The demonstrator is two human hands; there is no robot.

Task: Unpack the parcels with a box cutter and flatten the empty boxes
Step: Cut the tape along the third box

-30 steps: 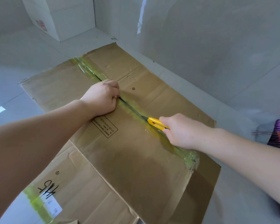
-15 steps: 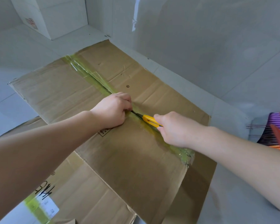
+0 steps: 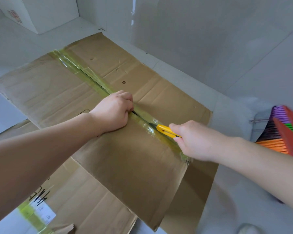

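Observation:
A large brown cardboard box point(image 3: 125, 166) lies on the pale floor, its top seam covered by yellowish tape point(image 3: 85, 71) running from far left to near right. The far part of the tape is slit open. My left hand point(image 3: 113, 112) rests as a closed fist on the left flap, fingers curled at the slit's edge. My right hand point(image 3: 193, 141) grips a yellow box cutter point(image 3: 166, 130), with its blade tip on the tape a short way nearer than my left hand.
A flattened cardboard sheet point(image 3: 85, 205) with a white label point(image 3: 44, 213) lies under the box at the near left. A white box point(image 3: 46, 12) stands far left. The wall point(image 3: 210, 39) runs close along the right. A colourful broom head point(image 3: 286, 132) leans at the right edge.
My left hand slid nearer along the seam. The cutter first closed in on that hand, then drew back toward the near end of the tape, widening the gap.

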